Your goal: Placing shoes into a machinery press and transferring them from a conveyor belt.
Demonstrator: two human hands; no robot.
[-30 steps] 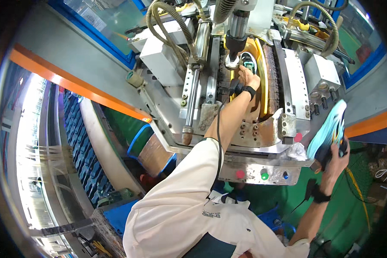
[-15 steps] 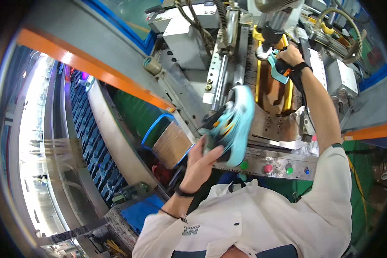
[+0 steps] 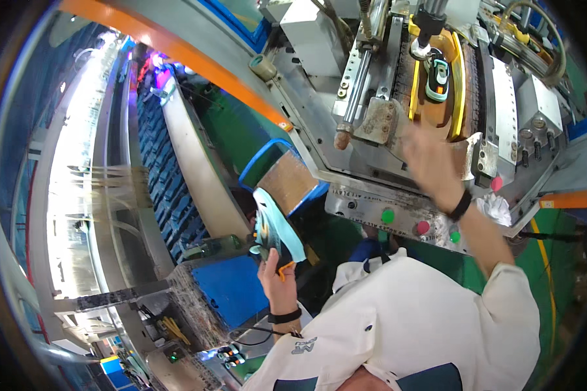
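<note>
Left hand (image 3: pixel 277 277) at lower centre grips a light-blue shoe (image 3: pixel 272 228), sole out, clear of the press; right hand (image 3: pixel 430 159), blurred, open and empty, hangs below another shoe (image 3: pixel 437 77) mounted at upper right—judged unloading step, set-down next.

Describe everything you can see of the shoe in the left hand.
The shoe is light blue-teal with darker trim and an orange tab hanging at its lower end. It looks like soft fabric or synthetic with a pale sole edge. It is held upright, tilted, sole side toward the right, in front of the blue-rimmed brown block. Only the left hand touches it, gripping its lower end from below; finer details are blurred.
</note>
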